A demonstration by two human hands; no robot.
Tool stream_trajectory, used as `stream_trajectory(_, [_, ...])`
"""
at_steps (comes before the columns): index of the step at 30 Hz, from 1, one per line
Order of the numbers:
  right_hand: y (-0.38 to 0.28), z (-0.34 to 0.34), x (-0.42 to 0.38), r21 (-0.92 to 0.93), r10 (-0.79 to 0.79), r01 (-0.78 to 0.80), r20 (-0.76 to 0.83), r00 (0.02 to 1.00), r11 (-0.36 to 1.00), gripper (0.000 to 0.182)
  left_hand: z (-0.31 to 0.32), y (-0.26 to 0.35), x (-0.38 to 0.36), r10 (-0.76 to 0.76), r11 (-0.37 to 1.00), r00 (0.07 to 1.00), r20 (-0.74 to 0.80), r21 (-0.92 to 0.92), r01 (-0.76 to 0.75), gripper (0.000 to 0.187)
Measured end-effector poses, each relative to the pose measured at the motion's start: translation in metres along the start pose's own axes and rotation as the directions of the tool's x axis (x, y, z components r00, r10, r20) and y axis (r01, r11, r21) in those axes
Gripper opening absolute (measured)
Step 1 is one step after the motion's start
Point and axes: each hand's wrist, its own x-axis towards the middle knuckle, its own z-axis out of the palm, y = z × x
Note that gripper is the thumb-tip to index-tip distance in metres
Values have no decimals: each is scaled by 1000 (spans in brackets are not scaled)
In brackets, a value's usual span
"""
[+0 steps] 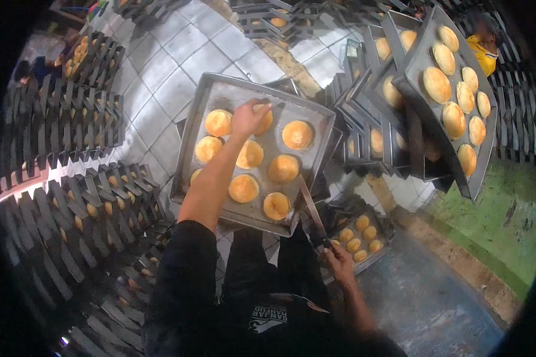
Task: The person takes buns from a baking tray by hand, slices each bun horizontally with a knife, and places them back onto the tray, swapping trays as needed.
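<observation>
Buns (pixel 249 154) fill the tray (pixel 220 92) — left hand (pixel 248 117) pinches one near the far rim. Right hand (pixel 339 262) grips a knife (pixel 313 214) at the tray's near corner — stacked trays (pixel 59 119) crowd both sides.

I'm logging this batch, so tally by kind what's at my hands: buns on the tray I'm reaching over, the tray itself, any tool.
Round golden-brown buns on that tray: 9 (two partly covered by the left hand and its arm)
Grey rectangular metal tray: 1
Long thin metal tool in the right hand: 1
Total: 11
</observation>
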Motion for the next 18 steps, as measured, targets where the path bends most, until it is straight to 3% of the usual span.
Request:
stream_trajectory(1, [3,0,2,9,-1,1,-3,1000,1000,46,5,7,0,6,1000,1000,5,5,-6,58])
stream_trajectory(2, [8,1,4,100,-8,8,-7,1000,995,45,13,17,-2,265,937,955,-136,270,-222,61])
stream_trajectory(3, [11,2,5,191,-14,16,-12,1000,981,45,22,25,-5,530,763,825,-195,534,-364,64])
stream_trajectory(4, [10,3,6,202,-23,25,-17,1000,979,45,35,28,-6,542,755,818,-192,539,-374,64])
stream_trajectory(6, [5,2,7,118,-163,169,-65,985,978,38,59,36,-14,438,795,892,116,413,-444,70])
stream_trajectory(7, [2,-2,5,119,-173,180,-70,982,976,38,68,40,-19,448,790,887,112,414,-452,70])
stream_trajectory(9, [-12,-13,-3,153,-10,18,-54,998,988,40,79,53,-30,253,872,940,228,366,-324,80])
stream_trajectory(10, [-12,-18,-4,156,-21,30,-61,998,987,40,79,60,-33,265,869,938,224,366,-333,80])
stream_trajectory(12, [-9,-25,-8,17,-184,188,-143,972,982,40,77,69,-38,153,881,928,340,377,-284,89])
stream_trajectory(16, [-6,-32,-8,192,-125,144,-110,986,971,48,80,70,-64,228,830,927,299,438,-346,92])
stream_trajectory(18, [1,-31,-5,179,-171,194,-136,976,965,45,90,46,-64,162,974,930,331,99,-205,89])
